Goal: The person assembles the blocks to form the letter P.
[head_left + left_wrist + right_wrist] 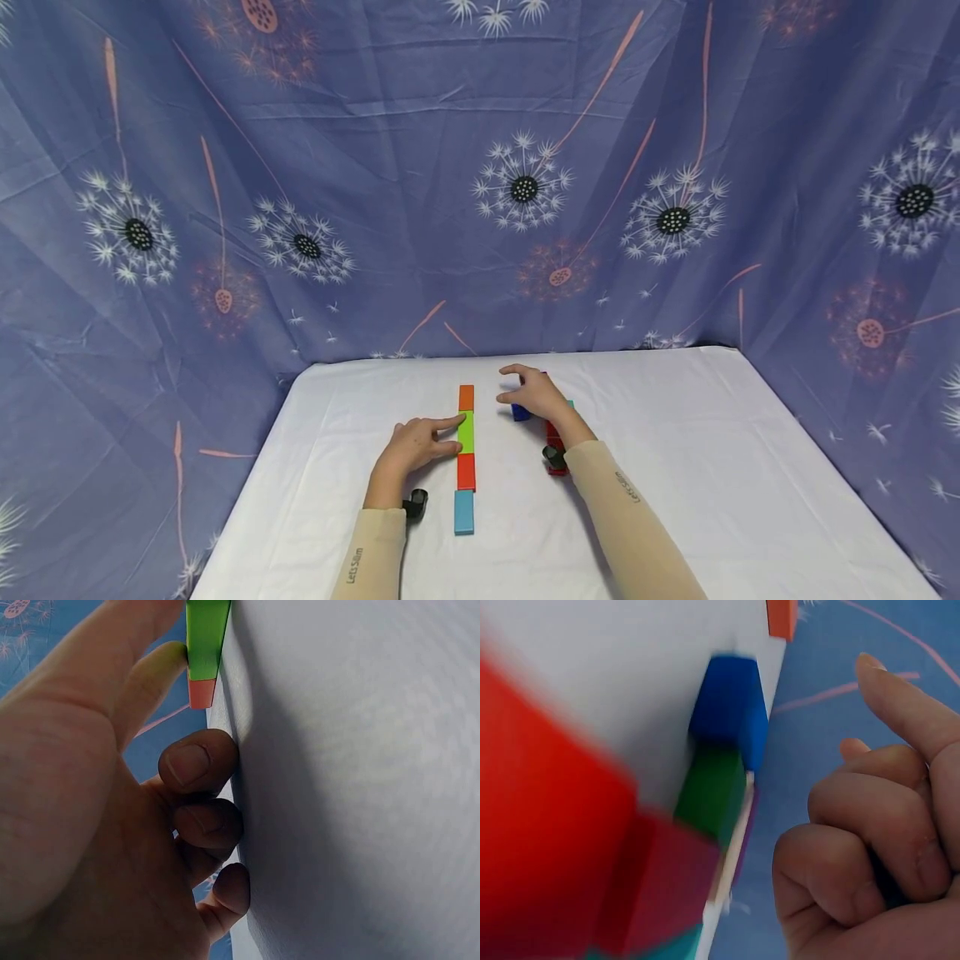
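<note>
A straight row of blocks runs away from me on the white cloth: light blue (464,513), red (467,473), lime green (467,437) and orange (467,397). My left hand (412,446) is beside its left side, thumb and index fingertip touching the lime green block's near side. The left hand's other fingers are loosely bent by the cloth. My right hand (540,395) hovers right of the row, index finger and thumb spread with nothing between them. Its remaining fingers curl toward the palm. Below it stands a dark blue block (724,705), partly hidden in the head view.
More blocks stand under my right wrist: a dark green block (709,791), red blocks (553,431) and a teal piece (571,404). My forearm covers part of them. A patterned blue curtain (420,208) hangs behind the white table (750,500).
</note>
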### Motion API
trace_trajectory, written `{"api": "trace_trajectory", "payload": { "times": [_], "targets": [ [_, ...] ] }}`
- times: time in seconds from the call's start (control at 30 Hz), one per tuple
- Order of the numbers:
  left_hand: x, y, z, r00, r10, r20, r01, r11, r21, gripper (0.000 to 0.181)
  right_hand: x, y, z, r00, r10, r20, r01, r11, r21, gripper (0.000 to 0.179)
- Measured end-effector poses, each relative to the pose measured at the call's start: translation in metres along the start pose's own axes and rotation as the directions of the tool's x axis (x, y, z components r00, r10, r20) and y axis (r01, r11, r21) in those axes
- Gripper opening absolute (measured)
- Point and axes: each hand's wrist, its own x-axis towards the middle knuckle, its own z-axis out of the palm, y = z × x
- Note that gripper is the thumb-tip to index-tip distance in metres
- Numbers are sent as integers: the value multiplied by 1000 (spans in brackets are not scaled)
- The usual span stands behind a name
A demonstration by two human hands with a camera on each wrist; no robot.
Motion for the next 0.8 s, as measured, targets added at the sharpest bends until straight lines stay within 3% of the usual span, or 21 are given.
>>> {"api": "trace_trajectory", "payload": {
  "times": [0.4,0.63,0.8],
  "targets": [
    [-1,-2,1,1000,25,-9,-25,1000,-5,58,-33,22,-46,999,45,-13,-44,995,90,58],
    [0,-2,0,1000,25,0,-25,1000,-18,58,-49,41,-64,996,85,-20,-85,996,31,64],
    [0,-2,0,1000,23,1,-23,999,-23,58,-62,62,-71,995,102,18,-102,995,0,69]
  ]
}}
